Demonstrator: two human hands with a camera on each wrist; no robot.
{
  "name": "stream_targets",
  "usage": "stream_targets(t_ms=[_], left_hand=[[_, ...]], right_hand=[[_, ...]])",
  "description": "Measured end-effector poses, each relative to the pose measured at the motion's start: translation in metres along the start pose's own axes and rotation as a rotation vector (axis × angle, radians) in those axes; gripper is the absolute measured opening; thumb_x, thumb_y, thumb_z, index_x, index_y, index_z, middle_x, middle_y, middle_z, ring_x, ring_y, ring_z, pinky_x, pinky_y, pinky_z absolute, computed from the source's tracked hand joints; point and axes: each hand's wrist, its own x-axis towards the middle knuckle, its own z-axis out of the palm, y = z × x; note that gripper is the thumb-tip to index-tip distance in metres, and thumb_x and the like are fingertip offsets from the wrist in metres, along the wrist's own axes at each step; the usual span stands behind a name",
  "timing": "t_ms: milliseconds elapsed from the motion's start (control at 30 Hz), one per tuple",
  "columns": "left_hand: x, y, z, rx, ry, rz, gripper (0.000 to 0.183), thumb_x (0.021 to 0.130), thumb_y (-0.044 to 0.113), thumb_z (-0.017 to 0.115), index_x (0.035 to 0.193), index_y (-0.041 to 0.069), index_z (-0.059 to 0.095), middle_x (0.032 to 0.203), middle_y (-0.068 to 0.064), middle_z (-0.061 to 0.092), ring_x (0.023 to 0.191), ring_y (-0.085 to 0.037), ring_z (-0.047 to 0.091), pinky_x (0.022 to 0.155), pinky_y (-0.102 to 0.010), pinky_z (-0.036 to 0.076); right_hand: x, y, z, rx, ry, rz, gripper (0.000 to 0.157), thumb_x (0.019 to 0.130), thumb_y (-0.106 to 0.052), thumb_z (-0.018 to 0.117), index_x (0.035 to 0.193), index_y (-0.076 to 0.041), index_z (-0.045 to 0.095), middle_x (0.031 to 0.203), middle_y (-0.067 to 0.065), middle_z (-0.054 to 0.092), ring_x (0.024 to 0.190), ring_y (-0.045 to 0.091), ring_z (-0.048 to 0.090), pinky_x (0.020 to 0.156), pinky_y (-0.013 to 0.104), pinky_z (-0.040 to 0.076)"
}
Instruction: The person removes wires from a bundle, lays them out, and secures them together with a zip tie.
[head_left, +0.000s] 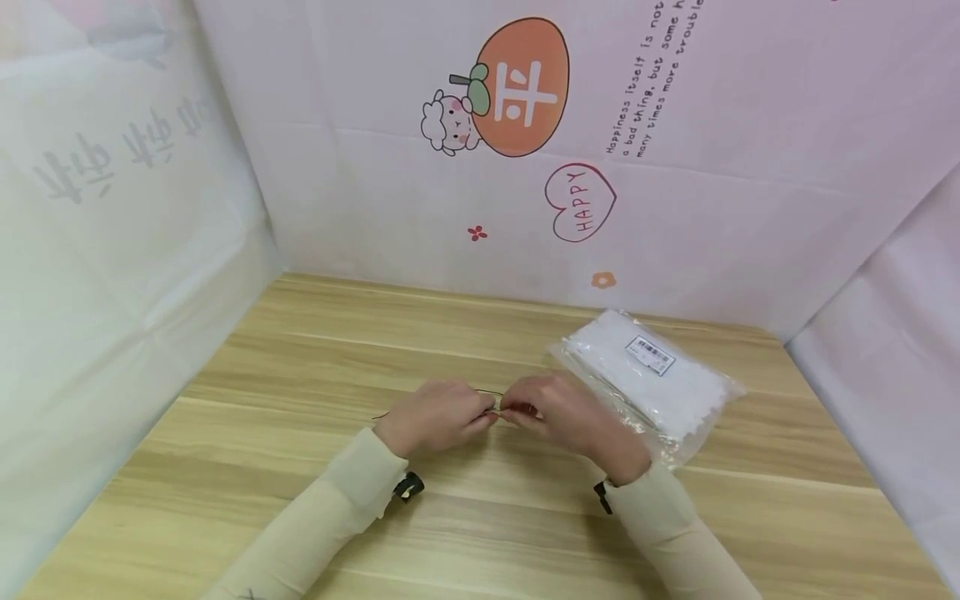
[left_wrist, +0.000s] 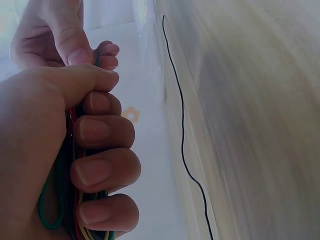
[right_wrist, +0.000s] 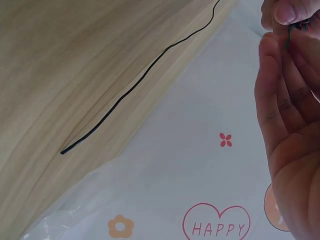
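My left hand (head_left: 438, 417) grips a bundle of thin wires (left_wrist: 77, 195), coloured red, green, yellow and black, with the fingers curled round it. A green loop hangs below the palm in the left wrist view. Right beside it, my right hand (head_left: 558, 408) pinches a green wire (right_wrist: 288, 40) between thumb and fingertips at the top of the bundle. The two hands meet close together over the wooden table. One long black wire (left_wrist: 182, 120) stretches out away from the hands; its loose end shows in the right wrist view. Where it joins the bundle is hidden.
A clear plastic bag (head_left: 693, 408) of white contents, with a barcode label (head_left: 650, 355), lies on the table (head_left: 247, 467) just beyond my right hand. White printed cloth (head_left: 375, 208) walls in the back and both sides. A dark strap (head_left: 408, 486) sits at the left wrist.
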Motion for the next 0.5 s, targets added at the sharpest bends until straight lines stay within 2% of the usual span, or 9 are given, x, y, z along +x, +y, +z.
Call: stream_targets(t_ms=[167,367,500], left_hand=[[0.0011,0.0013,0.0009,-0.002,0.003,0.002,0.029,0.112,0.032,0.050,0.088,0.021,0.062,0.067,0.011,0.044,0.063,-0.005,0.043,0.059,-0.024,0.038],[0.0010,0.0012,0.0019,-0.017,-0.006,0.017,0.030,0.111,0.032,0.052,0.084,0.022,0.060,0.066,0.011,0.043,0.061,-0.005,0.042,0.057,-0.024,0.036],[-0.0045,-0.0022,0.0021,-0.029,-0.020,0.014,0.032,0.112,0.032,0.051,0.082,0.023,0.057,0.066,0.011,0.041,0.062,-0.005,0.042,0.059,-0.026,0.037]], right_hand=[[0.0005,-0.0012,0.0021,-0.006,0.003,0.003,0.006,0.095,-0.007,0.077,0.097,-0.012,0.078,0.094,-0.003,0.078,0.085,0.007,0.072,0.077,0.024,0.059],[-0.0012,-0.0027,0.0039,-0.025,-0.050,0.050,0.009,0.096,-0.003,0.074,0.096,-0.011,0.072,0.090,-0.003,0.073,0.083,0.008,0.068,0.076,0.024,0.058],[-0.0081,0.0028,0.0013,-0.036,-0.067,0.068,0.012,0.096,0.001,0.073,0.092,-0.009,0.068,0.086,-0.002,0.069,0.080,0.010,0.064,0.073,0.026,0.056]])
